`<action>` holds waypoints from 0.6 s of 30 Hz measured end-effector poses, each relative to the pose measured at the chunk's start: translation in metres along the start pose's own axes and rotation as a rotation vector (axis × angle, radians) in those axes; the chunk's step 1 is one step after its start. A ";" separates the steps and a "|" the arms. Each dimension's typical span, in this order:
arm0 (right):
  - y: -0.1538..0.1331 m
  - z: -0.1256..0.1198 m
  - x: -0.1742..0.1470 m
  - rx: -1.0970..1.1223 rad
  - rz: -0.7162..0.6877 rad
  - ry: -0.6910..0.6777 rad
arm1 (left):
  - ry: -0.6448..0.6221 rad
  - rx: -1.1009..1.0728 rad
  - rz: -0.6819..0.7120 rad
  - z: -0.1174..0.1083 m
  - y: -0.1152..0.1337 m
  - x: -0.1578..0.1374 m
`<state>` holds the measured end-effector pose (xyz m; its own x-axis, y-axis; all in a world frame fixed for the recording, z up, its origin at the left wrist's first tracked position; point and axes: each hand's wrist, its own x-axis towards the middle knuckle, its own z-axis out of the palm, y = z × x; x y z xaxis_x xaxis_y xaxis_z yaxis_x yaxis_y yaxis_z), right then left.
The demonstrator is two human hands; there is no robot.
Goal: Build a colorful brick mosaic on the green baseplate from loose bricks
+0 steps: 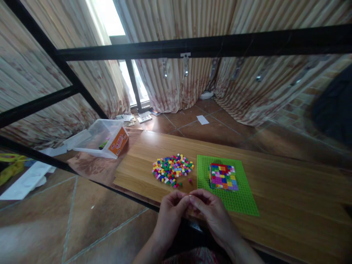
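Multicoloured brick pile [173, 168] lies just beyond the hands [171, 212].

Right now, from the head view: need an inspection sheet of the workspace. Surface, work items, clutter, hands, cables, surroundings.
Surface: wooden tabletop, wood grain visible.
Work items: green studded baseplate carrying a multicoloured brick build; pile of loose toy bricks to its left.
Clutter: orange-labelled plastic bin beyond the tabletop's left end; white paper on the floor.
Hands: left hand and right hand meet at the fingertips; small pale piece between them, which hand grips it unclear.
Cables: nothing seen.
Surroundings: black frame bar, striped curtains, tiled floor.
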<state>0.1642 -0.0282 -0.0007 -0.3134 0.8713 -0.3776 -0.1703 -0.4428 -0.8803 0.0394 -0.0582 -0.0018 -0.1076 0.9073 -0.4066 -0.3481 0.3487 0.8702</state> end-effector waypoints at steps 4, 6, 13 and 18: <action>0.004 0.004 0.004 -0.038 0.020 -0.030 | -0.007 -0.078 -0.021 -0.008 -0.002 -0.001; 0.007 0.006 0.004 -0.036 0.040 -0.027 | -0.008 -0.096 -0.020 -0.009 -0.005 -0.002; 0.012 0.009 0.016 0.074 0.068 -0.010 | 0.036 -0.053 0.016 -0.012 -0.008 0.012; -0.008 0.006 0.054 -0.519 -0.187 0.108 | 0.173 0.428 0.274 -0.022 0.007 0.041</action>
<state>0.1435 0.0208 -0.0124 -0.2203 0.9538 -0.2045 0.2771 -0.1398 -0.9506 0.0123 -0.0238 -0.0188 -0.3052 0.9393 -0.1568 0.1216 0.2017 0.9719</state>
